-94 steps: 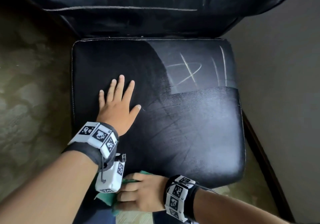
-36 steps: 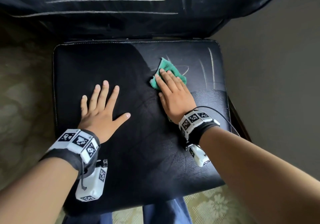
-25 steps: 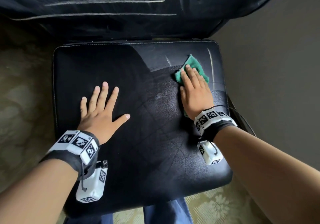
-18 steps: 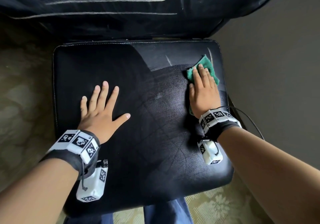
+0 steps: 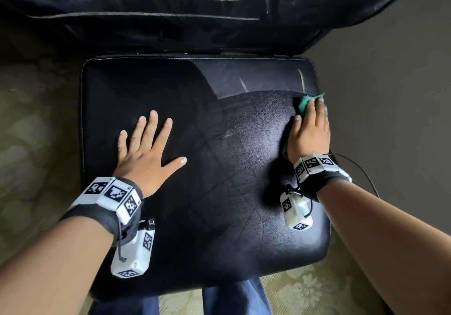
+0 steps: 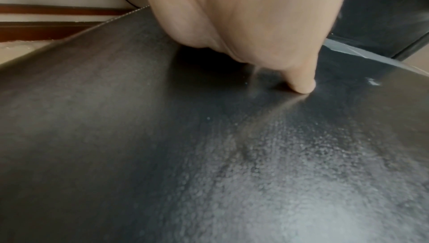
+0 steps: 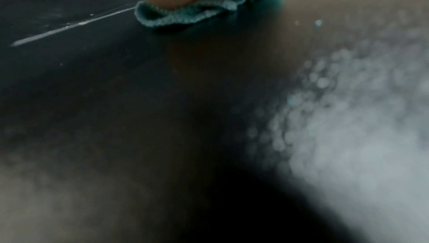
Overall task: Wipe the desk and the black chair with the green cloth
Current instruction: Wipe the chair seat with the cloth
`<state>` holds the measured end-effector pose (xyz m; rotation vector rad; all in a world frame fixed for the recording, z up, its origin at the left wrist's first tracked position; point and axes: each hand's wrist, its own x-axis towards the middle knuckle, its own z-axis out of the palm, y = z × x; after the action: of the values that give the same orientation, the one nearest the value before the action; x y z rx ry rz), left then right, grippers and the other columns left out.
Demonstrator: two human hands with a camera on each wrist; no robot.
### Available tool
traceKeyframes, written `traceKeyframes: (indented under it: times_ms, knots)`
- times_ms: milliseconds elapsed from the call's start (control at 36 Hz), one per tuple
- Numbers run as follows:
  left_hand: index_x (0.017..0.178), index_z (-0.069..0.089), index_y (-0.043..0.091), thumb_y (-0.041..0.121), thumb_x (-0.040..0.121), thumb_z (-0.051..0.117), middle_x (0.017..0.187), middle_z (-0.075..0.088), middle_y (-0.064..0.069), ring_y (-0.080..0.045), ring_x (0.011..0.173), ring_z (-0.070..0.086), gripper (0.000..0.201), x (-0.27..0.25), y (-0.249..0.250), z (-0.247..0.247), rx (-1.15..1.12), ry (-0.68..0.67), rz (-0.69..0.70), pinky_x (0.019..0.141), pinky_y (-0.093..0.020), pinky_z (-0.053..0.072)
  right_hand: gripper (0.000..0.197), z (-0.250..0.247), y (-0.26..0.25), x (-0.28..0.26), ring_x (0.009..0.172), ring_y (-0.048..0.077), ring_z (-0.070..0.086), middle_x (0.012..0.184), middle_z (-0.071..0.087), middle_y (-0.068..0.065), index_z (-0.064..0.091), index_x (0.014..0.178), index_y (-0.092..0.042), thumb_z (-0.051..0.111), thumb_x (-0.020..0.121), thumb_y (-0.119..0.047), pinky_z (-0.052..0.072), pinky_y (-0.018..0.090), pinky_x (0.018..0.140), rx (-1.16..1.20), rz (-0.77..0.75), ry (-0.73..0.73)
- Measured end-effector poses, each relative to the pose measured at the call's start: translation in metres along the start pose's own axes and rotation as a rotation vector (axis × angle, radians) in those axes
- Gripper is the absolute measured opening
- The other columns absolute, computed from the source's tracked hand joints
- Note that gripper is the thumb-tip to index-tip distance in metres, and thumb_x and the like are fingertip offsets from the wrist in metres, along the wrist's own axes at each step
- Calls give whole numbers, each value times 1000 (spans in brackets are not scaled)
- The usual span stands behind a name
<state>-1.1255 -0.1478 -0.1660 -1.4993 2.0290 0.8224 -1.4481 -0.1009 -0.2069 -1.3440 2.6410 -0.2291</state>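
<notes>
Fingers (image 5: 150,129) of the left hand (image 5: 146,161) lie straight and splayed, palm flat on the black chair (image 5: 219,205), whose square padded seat is grained, creased leather with a stitched edge. Two short pale streaks (image 5: 244,85) cross its greyer far strip. At the seat's right edge, the right hand (image 5: 310,134) presses one crumpled, knitted green cloth (image 5: 302,103) under straight fingers.

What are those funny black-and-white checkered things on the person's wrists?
They are marker codes. The left wristband and right wristband are dark straps topped with white blocks printed with black-and-white square codes. Under each hangs a small white box with the same codes: left camera box, right camera box. A thin black cable loops from the right wrist. The forearms have no sleeves.
</notes>
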Motion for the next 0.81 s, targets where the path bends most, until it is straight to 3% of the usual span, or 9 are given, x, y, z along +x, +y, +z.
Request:
traceKeyframes:
  times_ms: [111, 250, 444, 556, 611, 694, 805]
  knots:
    - [132, -36, 42, 72, 86, 20, 137, -50, 15, -10, 136, -37, 78, 1, -1, -1, 9, -3, 7, 114, -42, -19, 56, 0, 5, 0, 141, 29, 26, 155, 24, 13, 25, 149, -9, 30, 100, -34, 18, 33, 112, 35, 96, 8]
    - [135, -34, 41, 71, 87, 20, 141, -48, 13, -10, 136, -37, 79, 3, -1, -3, 20, 0, 19, 115, -43, -18, 51, -4, 13, 3, 123, 40, 41, 139, 43, 21, 31, 146, -6, 37, 101, -29, 28, 39, 101, 108, 221, 24]
    - [134, -34, 43, 70, 87, 22, 140, -48, 14, -10, 137, -36, 78, 6, -1, -4, 28, 16, 32, 114, -42, -18, 42, -15, 27, 5, 110, 46, 49, 122, 52, 29, 48, 114, 2, 28, 103, -33, 35, 45, 89, 100, 373, -36]
    - [132, -35, 43, 70, 87, 23, 140, -49, 14, -10, 137, -36, 78, 8, -2, -5, 43, 20, 41, 114, -42, -19, 48, -28, 35, 10, 110, 45, 51, 119, 56, 31, 51, 114, 3, 26, 103, -37, 39, 43, 88, 137, 476, -87]
    - [131, -37, 43, 70, 87, 22, 137, -50, 15, -10, 137, -36, 78, 9, -3, -5, 49, 21, 45, 114, -43, -18, 49, -37, 36, 12, 110, 43, 53, 118, 58, 28, 55, 113, 0, 28, 102, -39, 40, 40, 87, 184, 520, -24]
    - [129, -38, 44, 70, 88, 22, 136, -51, 15, -10, 136, -36, 78, 10, -2, -5, 51, 18, 48, 114, -43, -19, 45, -49, 21, 14, 103, 40, 55, 111, 62, 22, 55, 100, -4, 30, 101, -41, 40, 38, 80, 248, 445, 91]
    - [129, -38, 44, 70, 88, 22, 135, -52, 15, -10, 136, -37, 77, 9, -2, -6, 47, 12, 50, 113, -43, -20, 28, -58, -29, 6, 89, 34, 52, 93, 58, 16, 38, 81, -16, 33, 101, -36, 27, 31, 67, 213, 99, 126]
